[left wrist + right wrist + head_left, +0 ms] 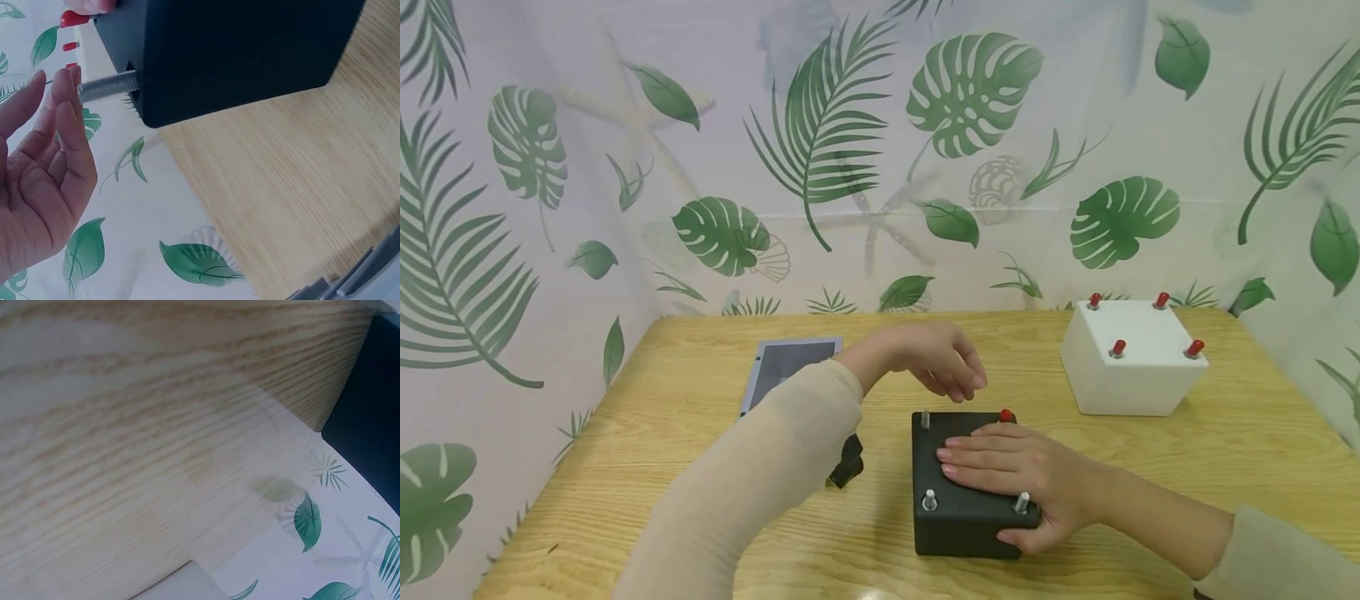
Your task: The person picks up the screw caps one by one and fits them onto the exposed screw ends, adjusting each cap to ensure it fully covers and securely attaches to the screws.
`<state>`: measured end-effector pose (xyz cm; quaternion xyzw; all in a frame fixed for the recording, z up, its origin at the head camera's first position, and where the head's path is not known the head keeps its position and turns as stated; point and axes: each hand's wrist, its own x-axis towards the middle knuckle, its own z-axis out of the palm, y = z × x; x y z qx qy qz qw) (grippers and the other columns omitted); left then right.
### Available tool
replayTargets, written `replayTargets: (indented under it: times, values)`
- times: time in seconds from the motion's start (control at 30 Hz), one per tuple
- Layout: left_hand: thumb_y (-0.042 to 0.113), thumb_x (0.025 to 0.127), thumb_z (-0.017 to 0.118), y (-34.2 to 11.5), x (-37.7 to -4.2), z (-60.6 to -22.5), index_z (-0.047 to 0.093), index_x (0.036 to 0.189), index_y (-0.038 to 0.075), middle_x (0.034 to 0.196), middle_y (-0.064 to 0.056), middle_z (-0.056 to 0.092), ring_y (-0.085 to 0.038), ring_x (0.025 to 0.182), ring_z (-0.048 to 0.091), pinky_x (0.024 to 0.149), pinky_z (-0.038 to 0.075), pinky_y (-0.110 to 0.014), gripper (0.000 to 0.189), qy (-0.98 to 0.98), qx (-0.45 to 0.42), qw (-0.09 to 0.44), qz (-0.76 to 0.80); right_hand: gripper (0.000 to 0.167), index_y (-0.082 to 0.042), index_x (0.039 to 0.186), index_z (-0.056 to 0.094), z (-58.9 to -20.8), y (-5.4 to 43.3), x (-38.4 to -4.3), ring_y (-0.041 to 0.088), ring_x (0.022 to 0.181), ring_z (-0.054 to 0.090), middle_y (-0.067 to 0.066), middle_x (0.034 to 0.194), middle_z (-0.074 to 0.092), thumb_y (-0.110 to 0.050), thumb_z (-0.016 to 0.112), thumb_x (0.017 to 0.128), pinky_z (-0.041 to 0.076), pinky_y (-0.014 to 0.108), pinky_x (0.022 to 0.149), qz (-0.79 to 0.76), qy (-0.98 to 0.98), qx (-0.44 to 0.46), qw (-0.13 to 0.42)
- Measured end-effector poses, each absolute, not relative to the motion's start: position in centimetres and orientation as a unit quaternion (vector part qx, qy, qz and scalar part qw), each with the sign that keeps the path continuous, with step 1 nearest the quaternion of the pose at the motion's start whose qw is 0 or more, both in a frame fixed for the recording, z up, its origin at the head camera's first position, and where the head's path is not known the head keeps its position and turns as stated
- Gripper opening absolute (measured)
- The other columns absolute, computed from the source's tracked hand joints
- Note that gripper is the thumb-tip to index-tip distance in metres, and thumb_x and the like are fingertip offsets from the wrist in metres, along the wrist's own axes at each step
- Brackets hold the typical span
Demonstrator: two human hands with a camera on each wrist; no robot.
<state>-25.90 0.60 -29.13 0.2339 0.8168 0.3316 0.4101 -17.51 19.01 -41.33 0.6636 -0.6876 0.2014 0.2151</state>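
Note:
A black box stands on the table with upright metal bolts at its top corners. One far-corner bolt wears a red cap; the far-left bolt is bare, as are the two near ones. My right hand lies across the box top with straight fingers, its thumb against the near side. Past the far edge of the box hovers my left hand, fingers loosely bent and holding nothing. In the left wrist view its fingertips are close to the bare bolt; whether they touch it I cannot tell.
At the right rear sits a white box with red-capped bolts on its top. A grey tray lies at the left rear, partly hidden by my left sleeve. Beside that sleeve is a small black object, also partly covered. Leaf-patterned cloth hangs behind the table.

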Motion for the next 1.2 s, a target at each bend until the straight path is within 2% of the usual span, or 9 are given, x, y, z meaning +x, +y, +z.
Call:
replayTargets:
  times: [0.13, 0.33, 0.53, 1.2]
  values:
    - [0.016, 0.092, 0.063, 0.2, -26.1, -29.0, 0.067, 0.106, 0.005, 0.088, -0.006, 0.069, -0.017, 0.080, 0.067, 0.073, 0.056, -0.025, 0.018, 0.813, 0.231, 0.409, 0.345, 0.063, 0.002, 0.131, 0.052, -41.3, 19.0, -17.5, 0.026, 0.125, 0.050, 0.012, 0.136, 0.053, -0.046, 0.046, 0.092, 0.027, 0.032, 0.113, 0.200, -0.688, 0.663, 0.218]
    - [0.010, 0.093, 0.059, -0.6, -26.3, -29.1, 0.065, 0.106, 0.000, 0.083, -0.006, 0.067, -0.011, 0.071, 0.064, 0.080, 0.056, -0.031, 0.017, 0.798, 0.215, 0.405, 0.390, 0.063, 0.003, 0.131, 0.053, -41.2, 19.0, -17.5, 0.027, 0.124, 0.051, 0.012, 0.136, 0.053, -0.046, 0.046, 0.092, 0.028, 0.033, 0.112, 0.200, -0.685, 0.664, 0.223]
    - [0.006, 0.094, 0.056, -1.7, -26.7, -29.8, 0.063, 0.110, -0.005, 0.079, -0.007, 0.067, -0.010, 0.067, 0.065, 0.068, 0.057, -0.024, 0.020, 0.791, 0.180, 0.405, 0.422, 0.063, 0.003, 0.130, 0.053, -41.2, 19.0, -17.6, 0.027, 0.124, 0.052, 0.013, 0.135, 0.053, -0.045, 0.049, 0.091, 0.028, 0.033, 0.112, 0.202, -0.680, 0.669, 0.223]
    - [0.008, 0.095, 0.056, -6.5, -27.2, -31.7, 0.063, 0.115, -0.001, 0.081, -0.007, 0.068, -0.010, 0.066, 0.065, 0.065, 0.056, -0.022, 0.023, 0.785, 0.076, 0.389, 0.476, 0.062, 0.002, 0.131, 0.053, -41.3, 19.0, -17.5, 0.025, 0.125, 0.051, 0.013, 0.136, 0.053, -0.044, 0.051, 0.089, 0.028, 0.032, 0.112, 0.198, -0.686, 0.666, 0.217]
